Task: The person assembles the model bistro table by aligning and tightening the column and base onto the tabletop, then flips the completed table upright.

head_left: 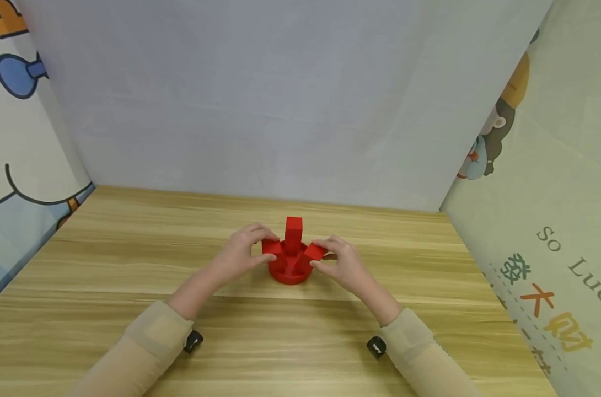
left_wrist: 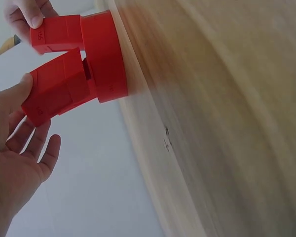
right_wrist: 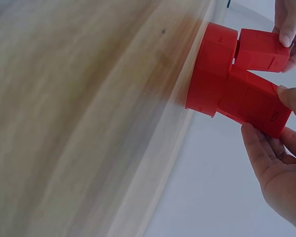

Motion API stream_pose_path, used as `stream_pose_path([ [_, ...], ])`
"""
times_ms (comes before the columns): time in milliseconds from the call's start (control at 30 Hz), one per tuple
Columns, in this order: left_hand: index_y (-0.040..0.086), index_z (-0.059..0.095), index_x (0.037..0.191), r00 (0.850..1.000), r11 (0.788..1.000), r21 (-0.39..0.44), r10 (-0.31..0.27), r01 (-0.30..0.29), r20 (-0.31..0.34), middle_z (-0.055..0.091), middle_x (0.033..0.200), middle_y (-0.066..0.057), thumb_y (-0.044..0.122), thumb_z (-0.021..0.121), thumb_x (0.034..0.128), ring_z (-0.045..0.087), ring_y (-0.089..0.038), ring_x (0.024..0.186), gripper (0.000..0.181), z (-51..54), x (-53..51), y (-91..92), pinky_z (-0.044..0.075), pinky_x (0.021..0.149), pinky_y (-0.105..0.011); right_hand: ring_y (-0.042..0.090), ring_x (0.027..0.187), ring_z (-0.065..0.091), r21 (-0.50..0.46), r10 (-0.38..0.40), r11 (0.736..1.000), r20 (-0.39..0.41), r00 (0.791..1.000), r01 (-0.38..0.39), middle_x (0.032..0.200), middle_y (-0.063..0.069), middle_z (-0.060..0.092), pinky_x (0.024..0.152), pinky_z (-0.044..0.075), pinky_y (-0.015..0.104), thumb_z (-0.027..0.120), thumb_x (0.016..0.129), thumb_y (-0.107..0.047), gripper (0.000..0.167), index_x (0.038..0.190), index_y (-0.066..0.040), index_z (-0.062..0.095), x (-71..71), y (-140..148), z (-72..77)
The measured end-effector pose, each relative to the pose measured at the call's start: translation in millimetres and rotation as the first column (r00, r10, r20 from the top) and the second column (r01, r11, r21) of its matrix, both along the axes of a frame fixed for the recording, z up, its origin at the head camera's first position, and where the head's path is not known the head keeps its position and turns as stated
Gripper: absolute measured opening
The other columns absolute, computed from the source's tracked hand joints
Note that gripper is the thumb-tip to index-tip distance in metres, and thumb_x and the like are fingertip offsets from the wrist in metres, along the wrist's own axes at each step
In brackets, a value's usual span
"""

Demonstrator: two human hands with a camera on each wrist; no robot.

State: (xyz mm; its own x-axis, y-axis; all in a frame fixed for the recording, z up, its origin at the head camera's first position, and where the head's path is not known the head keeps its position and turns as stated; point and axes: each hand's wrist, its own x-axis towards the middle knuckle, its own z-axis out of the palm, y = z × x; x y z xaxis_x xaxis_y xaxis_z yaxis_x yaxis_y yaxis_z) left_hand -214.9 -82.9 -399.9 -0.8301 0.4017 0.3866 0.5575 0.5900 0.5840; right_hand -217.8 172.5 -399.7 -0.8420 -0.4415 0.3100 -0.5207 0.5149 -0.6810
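Observation:
A shallow round red base [head_left: 290, 279] rests on the wooden table, with three red rectangular blocks rising from it. My left hand [head_left: 237, 255] pinches the left block [head_left: 271, 247] between thumb and fingers. On the other side, the right block [head_left: 314, 252] is held the same way by my right hand [head_left: 346, 264]. Both held blocks lean outward, their lower ends at the base. Between them, the back block [head_left: 294, 230] stands upright, untouched. Raised digits mark the held block [right_wrist: 259, 101] in the right wrist view; the left wrist view shows digits on its block [left_wrist: 56, 89] too.
The wood-grain table [head_left: 290, 342] spreads around the base. A plain grey-white cloth [head_left: 261, 99] hangs behind it, and printed cloths flank it at left [head_left: 27, 165] and right [head_left: 543, 182]. Small black devices [head_left: 193, 342] sit at both sleeve cuffs.

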Motion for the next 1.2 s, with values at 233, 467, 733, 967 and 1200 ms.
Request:
stream_pose_path([
  [233, 0.005, 0.068, 0.111, 0.997, 0.998, -0.023, -0.06, 0.059, -0.045, 0.066, 0.113, -0.009, 0.002, 0.074, 0.0782, 0.057, -0.028, 0.112, 0.033, 0.1, -5.4, -3.7, 0.048, 0.095, -0.042, 0.026, 0.088, 0.065, 0.007, 0.0, 1.0, 0.003, 1.0, 0.0, 0.101, 0.015, 0.062, 0.079, 0.056, 0.041, 0.074, 0.078, -0.002, 0.042, 0.118, 0.006, 0.062, 0.2, 0, 0.5],
  [467, 0.006, 0.068, 0.113, 0.997, 0.998, -0.017, -0.068, 0.068, -0.024, 0.064, 0.12, -0.009, -0.001, 0.073, 0.078, 0.057, -0.028, 0.116, 0.036, 0.8, -6.3, -3.9, 0.046, 0.097, -0.042, 0.025, 0.086, 0.065, 0.015, -0.007, 1.0, -0.006, 1.0, 0.007, 0.101, 0.014, 0.062, 0.078, 0.056, 0.035, 0.075, 0.078, -0.002, 0.042, 0.117, 0.006, 0.063, -0.1, 0, -0.2],
  [733, 0.004, 0.06, 0.122, 0.998, 0.996, 0.071, 0.049, -0.051, 0.037, 0.058, 0.124, -0.012, 0.022, 0.082, 0.0727, 0.056, -0.031, 0.111, 0.056, -0.2, -1.5, 1.3, 0.049, 0.091, -0.045, 0.026, 0.086, 0.065, 0.008, -0.005, 1.0, -0.013, 1.0, 0.006, 0.1, 0.015, 0.062, 0.077, 0.056, 0.038, 0.074, 0.078, -0.002, 0.042, 0.117, 0.006, 0.063, 0.5, 1, 0.5],
  [967, 0.006, 0.064, 0.107, 0.973, 0.964, 0.133, 0.224, -0.229, 0.052, 0.058, 0.102, -0.009, 0.031, 0.084, 0.0692, 0.057, -0.024, 0.087, 0.05, -1.1, 1.4, 10.7, 0.051, 0.072, -0.034, 0.027, 0.086, 0.066, 0.013, -0.007, 1.0, -0.011, 1.0, 0.008, 0.101, 0.016, 0.062, 0.078, 0.056, 0.039, 0.074, 0.078, -0.002, 0.041, 0.116, 0.006, 0.063, -1.4, 1, -1.0],
  [1200, 0.005, 0.064, 0.101, 0.964, 0.959, 0.113, 0.251, -0.259, 0.083, 0.056, 0.09, -0.007, 0.031, 0.083, 0.0705, 0.052, -0.022, 0.081, 0.044, -3.4, 0.1, 12.6, 0.045, 0.068, -0.029, 0.027, 0.087, 0.066, 0.018, -0.003, 1.0, -0.013, 1.0, 0.003, 0.1, 0.015, 0.062, 0.078, 0.056, 0.039, 0.074, 0.078, -0.003, 0.042, 0.117, 0.006, 0.062, -1.3, 1, -1.0],
])
